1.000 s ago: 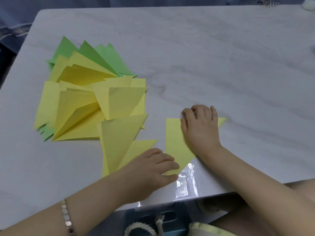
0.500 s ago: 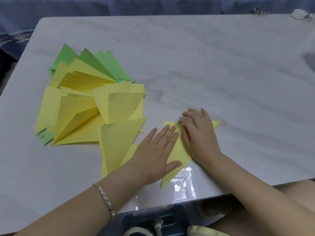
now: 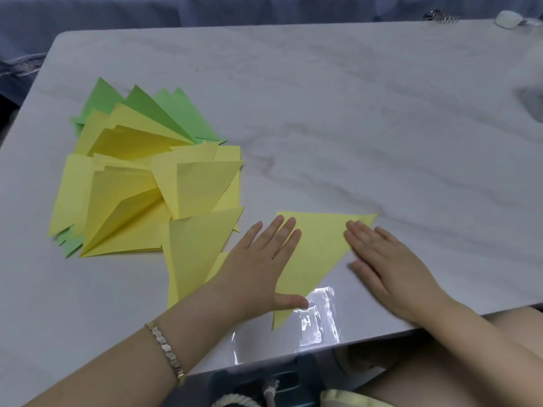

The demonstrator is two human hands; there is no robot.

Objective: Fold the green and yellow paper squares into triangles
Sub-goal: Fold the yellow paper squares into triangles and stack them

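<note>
Flat — left hand (image 3: 264, 268), right hand (image 3: 388, 265) on yellow triangle (image 3: 320, 248).

surface: marble table (image 3: 352, 113) | on it: folded paper pile (image 3: 141, 183); yellow triangle (image 3: 320, 248)

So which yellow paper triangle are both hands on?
The flat yellow paper triangle right of the green-and-yellow paper pile; the left hand and right hand rest on it.

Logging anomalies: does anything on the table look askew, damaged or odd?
Only the pile of folded triangles at left: it sprawls unevenly and several yellow folds gape open. The yellow triangle touched by the left hand and right hand lies flat.
</note>
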